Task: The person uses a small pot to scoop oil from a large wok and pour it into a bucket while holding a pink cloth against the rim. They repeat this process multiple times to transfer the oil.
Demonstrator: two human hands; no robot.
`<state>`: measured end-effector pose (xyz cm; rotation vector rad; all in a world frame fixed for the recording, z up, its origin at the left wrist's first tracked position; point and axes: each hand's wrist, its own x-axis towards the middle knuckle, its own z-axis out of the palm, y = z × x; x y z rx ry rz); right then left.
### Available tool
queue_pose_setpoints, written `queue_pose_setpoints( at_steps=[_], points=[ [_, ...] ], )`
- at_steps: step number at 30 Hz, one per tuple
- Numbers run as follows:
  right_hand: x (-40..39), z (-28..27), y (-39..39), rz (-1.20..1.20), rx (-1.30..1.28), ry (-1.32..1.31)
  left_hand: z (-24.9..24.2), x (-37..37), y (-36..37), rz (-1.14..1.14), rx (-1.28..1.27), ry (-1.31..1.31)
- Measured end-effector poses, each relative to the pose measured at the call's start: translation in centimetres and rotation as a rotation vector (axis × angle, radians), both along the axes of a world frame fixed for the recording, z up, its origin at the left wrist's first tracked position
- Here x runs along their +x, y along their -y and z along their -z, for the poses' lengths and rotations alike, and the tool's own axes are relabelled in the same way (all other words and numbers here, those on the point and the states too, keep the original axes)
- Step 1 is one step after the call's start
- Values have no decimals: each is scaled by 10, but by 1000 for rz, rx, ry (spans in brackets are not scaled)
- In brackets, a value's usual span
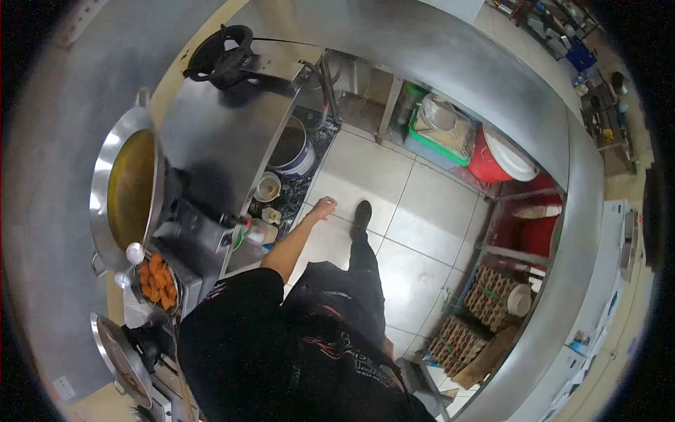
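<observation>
Reaching forward and down, the person's left hand [324, 207] hangs out over the tiled floor [415, 211], just beside the low shelf [281, 211] under the steel worktop [225, 133]. Its fingers look loosely open and hold nothing. Nearest to it on that shelf are a small round container [268, 187] and, farther in, a big blue-and-white bucket [292, 149]; a little yellow jar [271, 214] sits just below the hand's line. The right hand is out of sight behind the dark clothing, so I cannot tell what it is doing.

One black shoe [362, 211] is planted ahead on the tiles, close to the reaching hand. To the left, up on the worktop, a wide wok [130, 190] holds yellowish oil, and a metal tray of orange fried pieces [158, 281] stands just near of it. A burner ring [221, 53] sits at the far end. Across the aisle are a red bucket with a white lid [503, 160], a green crate [439, 137] and stacked egg cartons [485, 302].

To my eye, a reach this low goes best with the knees bent and the body kept well clear of the wok's rim, and with the fingers settling squarely round the container rather than pinching its edge, since the shelf looks cluttered and greasy.
</observation>
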<state>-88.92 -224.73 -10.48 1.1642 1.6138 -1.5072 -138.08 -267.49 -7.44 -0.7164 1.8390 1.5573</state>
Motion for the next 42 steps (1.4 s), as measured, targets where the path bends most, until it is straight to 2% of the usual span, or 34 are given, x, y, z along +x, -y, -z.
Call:
queue_pose_setpoints(
  at_steps=[1, 2, 3, 5, 6, 8, 9, 10, 11, 12, 13, 14, 15, 16, 17, 19, 20, 21, 24, 25, 27, 28, 29, 31, 32, 34, 35, 36, 38, 39, 41, 42],
  points=[
    [-56, -15, 8, -118, 68, -169, 11, -28, 0, 43, -54, -1],
    [-113, -20, 14, -131, 131, -104, 52, -58, 8, 232, -281, -251],
    [-171, -22, 28, -135, 191, -36, 94, -90, 18, 235, -280, -230],
    [-271, -6, 52, 96, 153, -106, 122, -135, 31, 485, -429, -278],
    [-331, 1, 70, 31, 229, -200, 118, -165, 36, 484, -433, -261],
    [-441, 19, 113, -46, 279, -394, 66, -196, 26, -17, -53, -276],
    [-496, 38, 144, -43, 251, -498, 41, -201, 27, -69, -45, -298],
    [-566, 21, 190, -123, 265, -540, 36, -201, 32, -111, -38, -327],
    [-612, 52, 224, -495, 257, -481, 59, -189, 39, -181, -47, -498],
    [-642, 112, 265, -446, 208, -695, 30, -190, 37, -304, -65, -296],
    [-693, 111, 311, -397, 4, -732, 36, -176, 41, -400, -109, -239],
    [-728, 163, 358, -359, -219, -684, 49, -164, 46, -446, -119, -216],
    [-773, 183, 395, -592, -71, -638, 63, -157, 53, -495, -144, -199],
    [-817, 218, 435, -705, -240, -347, 69, -147, 59, -450, -205, -149],
    [-822, 273, 480, -431, -225, -530, 78, -148, 63, -413, -258, -107],
    [-792, 426, 560, -589, 37, -980, 85, -138, 74, -411, -252, -67],
    [-820, 421, 569, -546, -42, -627, 82, -138, 77, -427, -229, -46],
    [-849, 388, 568, -499, -112, -281, 74, -139, 82, -427, -232, -21],
    [-897, 258, 533, -205, -409, -37, 59, -147, 90, -389, -204, -47],
    [-895, 260, 540, -209, -405, -35, 60, -142, 92, -383, -173, -28],
    [-882, 286, 560, -176, -631, -638, 58, -132, 90, -386, -138, -16],
    [-876, 283, 566, -330, -593, -669, 55, -126, 88, -375, -116, 17],
    [-884, 249, 566, -341, -593, -672, 51, -124, 85, -365, -94, 50],
    [-910, 141, 562, -891, -262, -601, 31, -129, 75, -449, -31, 76],
    [-910, 112, 565, -902, -262, -607, 28, -125, 73, -421, -8, 91],
    [-902, 67, 576, -1436, -12, -803, 25, -115, 73, -410, 9, 96],
    [-849, 137, 601, -1403, -87, -1149, 23, -110, 71, -430, 21, 93],
    [-828, 145, 605, -1476, -151, -1147, 18, -103, 68, -453, 34, 91],
    [-805, 121, 600, -1585, -220, -1171, -1, -90, 68, -507, 63, 164],
    [-812, 102, 588, -1655, -233, -1013, -4, -90, 69, -562, 92, 217],
    [-847, 60, 574, -1842, -229, -763, 12, -44, 76, -646, 112, 58],
    [-847, 39, 567, -1961, -221, -620, 22, -22, 72, -678, 29, -71]
  ],
)
